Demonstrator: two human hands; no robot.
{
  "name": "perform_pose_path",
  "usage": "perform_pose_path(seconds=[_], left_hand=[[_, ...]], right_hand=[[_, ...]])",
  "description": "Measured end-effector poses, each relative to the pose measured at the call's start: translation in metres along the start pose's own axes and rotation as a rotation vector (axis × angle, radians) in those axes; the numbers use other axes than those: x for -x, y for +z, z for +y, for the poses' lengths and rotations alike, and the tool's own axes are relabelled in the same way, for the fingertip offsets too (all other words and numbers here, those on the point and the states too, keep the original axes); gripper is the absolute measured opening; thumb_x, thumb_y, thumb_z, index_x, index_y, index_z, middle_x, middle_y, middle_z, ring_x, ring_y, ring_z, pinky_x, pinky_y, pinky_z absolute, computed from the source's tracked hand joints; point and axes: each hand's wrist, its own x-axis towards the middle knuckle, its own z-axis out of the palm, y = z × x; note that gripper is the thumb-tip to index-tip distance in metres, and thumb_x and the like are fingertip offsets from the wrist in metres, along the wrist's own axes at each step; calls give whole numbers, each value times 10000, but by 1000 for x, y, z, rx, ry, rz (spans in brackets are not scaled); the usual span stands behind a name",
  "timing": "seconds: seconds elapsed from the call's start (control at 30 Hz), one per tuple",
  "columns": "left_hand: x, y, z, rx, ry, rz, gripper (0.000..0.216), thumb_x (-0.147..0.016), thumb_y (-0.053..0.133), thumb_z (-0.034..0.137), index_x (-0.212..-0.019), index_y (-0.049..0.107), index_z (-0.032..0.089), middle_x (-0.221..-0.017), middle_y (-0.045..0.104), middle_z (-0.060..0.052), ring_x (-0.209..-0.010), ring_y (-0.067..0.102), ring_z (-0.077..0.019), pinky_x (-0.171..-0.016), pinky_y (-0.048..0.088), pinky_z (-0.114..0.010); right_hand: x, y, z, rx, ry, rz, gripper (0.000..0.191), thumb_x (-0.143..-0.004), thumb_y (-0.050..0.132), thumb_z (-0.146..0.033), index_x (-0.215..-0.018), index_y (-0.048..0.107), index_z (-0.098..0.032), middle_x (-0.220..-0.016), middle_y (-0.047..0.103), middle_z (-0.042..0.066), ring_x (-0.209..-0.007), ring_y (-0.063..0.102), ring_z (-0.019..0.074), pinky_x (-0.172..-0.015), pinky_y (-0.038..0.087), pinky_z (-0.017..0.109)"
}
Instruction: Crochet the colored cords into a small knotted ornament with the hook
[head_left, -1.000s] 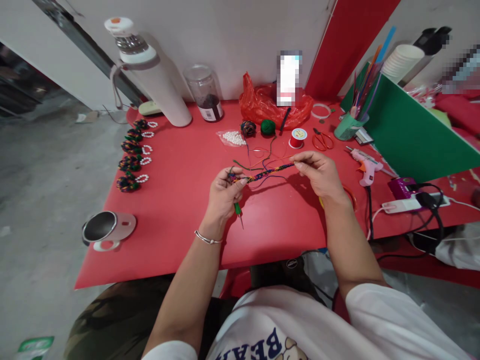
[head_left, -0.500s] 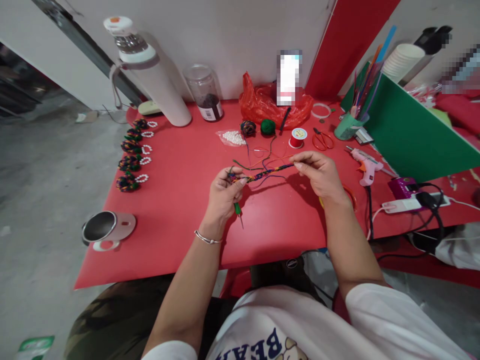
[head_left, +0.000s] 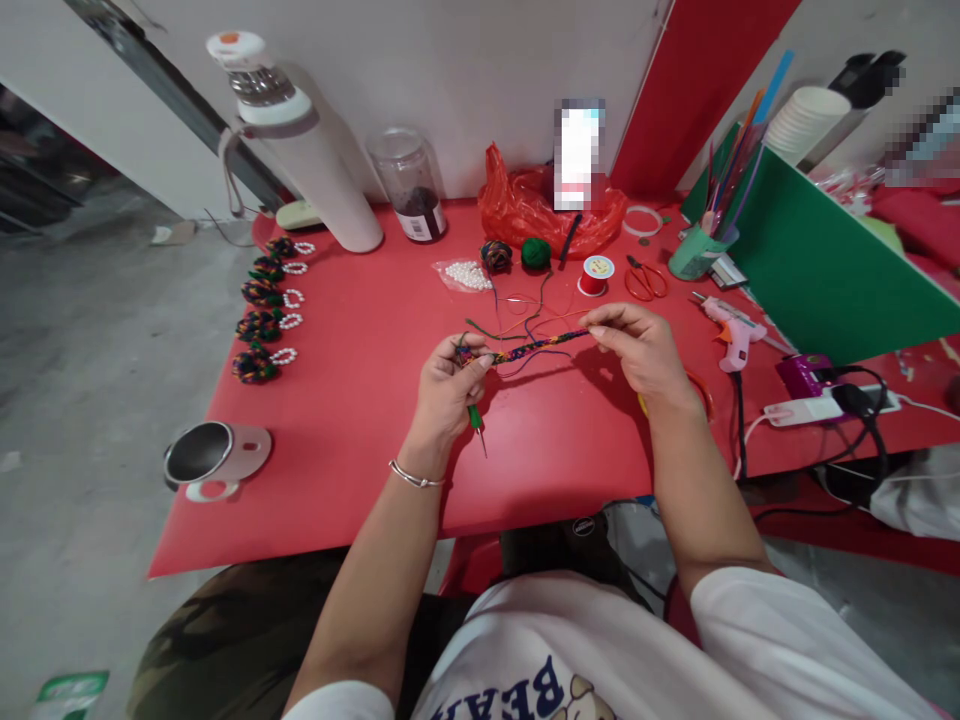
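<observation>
A narrow crocheted strip [head_left: 531,348] in dark multicoloured yarn stretches between my hands above the red table. My left hand [head_left: 451,385] is closed on its left end, and a green-handled crochet hook [head_left: 475,418] pokes down from the same grip. My right hand [head_left: 628,345] pinches the strip's other end between thumb and fingertips. Loose yarn strands lie just beyond, near a multicoloured yarn ball [head_left: 496,256] and a green yarn ball [head_left: 535,253]. A spool of red thread [head_left: 596,275] stands behind my right hand, beside small red-handled scissors [head_left: 646,279].
Several yarn pieces with beaded loops [head_left: 259,328] line the left side, above a mug [head_left: 225,456]. A tall bottle [head_left: 315,150], a jar [head_left: 411,190] and a red plastic bag [head_left: 517,205] stand behind. On the right are a pink glue gun [head_left: 739,335] and a power strip [head_left: 825,405].
</observation>
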Motion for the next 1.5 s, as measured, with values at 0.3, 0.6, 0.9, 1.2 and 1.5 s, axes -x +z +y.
perform_pose_path(seconds=[0.3,0.6,0.9,1.2,1.5], left_hand=[[2,2,4,17,-21,-22,313,-655,889,178,-904,699,181,-632,618,55,-391,373,-24,-358,251,-159],[3,5,-2,-49,-26,-15,355,-643,916,188,-910,682,171,-697,670,32,-393,355,-16,-360,259,-168],[5,7,-11,-103,-56,-60,383,-643,941,221,-926,688,168,-725,698,19,-376,380,-17,-342,273,-169],[4,9,-14,-103,-63,-47,387,-620,946,214,-908,693,163,-735,714,13,-382,412,-22,-339,295,-158],[4,8,-13,-99,-78,-65,397,-622,946,220,-912,678,174,-679,701,28,-366,387,-21,-340,279,-159]], right_hand=[[-1,-1,5,-30,-16,-16,112,-750,800,-259,-860,800,-238,-858,781,1,-695,627,127,-652,506,277],[2,10,10,153,-114,-132,398,-802,765,-244,-1195,761,-310,-1338,749,25,-1301,659,254,-1157,485,478],[22,52,25,359,-235,-452,297,-916,752,-335,-1199,776,-246,-1151,794,90,-1073,709,238,-987,543,430],[21,48,17,396,-224,-454,194,-921,742,-397,-949,799,-214,-846,750,42,-809,620,182,-785,479,336],[22,50,17,336,-109,-444,82,-847,710,-244,-882,771,-203,-870,759,36,-820,659,175,-781,498,316]])
